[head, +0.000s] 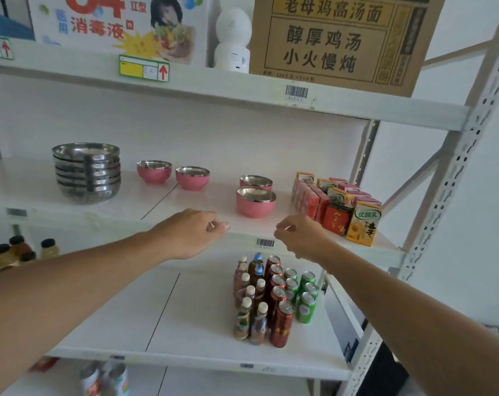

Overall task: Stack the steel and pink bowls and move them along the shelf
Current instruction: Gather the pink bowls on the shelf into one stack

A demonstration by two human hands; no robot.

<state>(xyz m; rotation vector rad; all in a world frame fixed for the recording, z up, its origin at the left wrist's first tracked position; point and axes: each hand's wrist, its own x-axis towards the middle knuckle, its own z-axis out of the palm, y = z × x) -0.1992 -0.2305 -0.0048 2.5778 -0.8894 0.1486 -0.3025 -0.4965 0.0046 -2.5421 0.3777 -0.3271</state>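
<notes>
progress: steel stack [87,172] already nested; four pink bowls [255,202] loose, unstacked, nothing gathered; stacking and moving left, I judge
look: pink bowls have pink outsides, shiny steel liners; upright
where: shelf [162,201], landmark steel stack; two pinks just right of it, two further right near drink cartons [339,204]
hands: left hand [189,232] and right hand [302,238] at shelf front edge, loosely curled, holding nothing

White middle shelf [185,201] carries, left to right: a stack of steel bowls [87,172], four separate pink steel-lined bowls [154,171] [192,178] [256,182] [255,202], and rows of drink cartons [335,204].
</notes>
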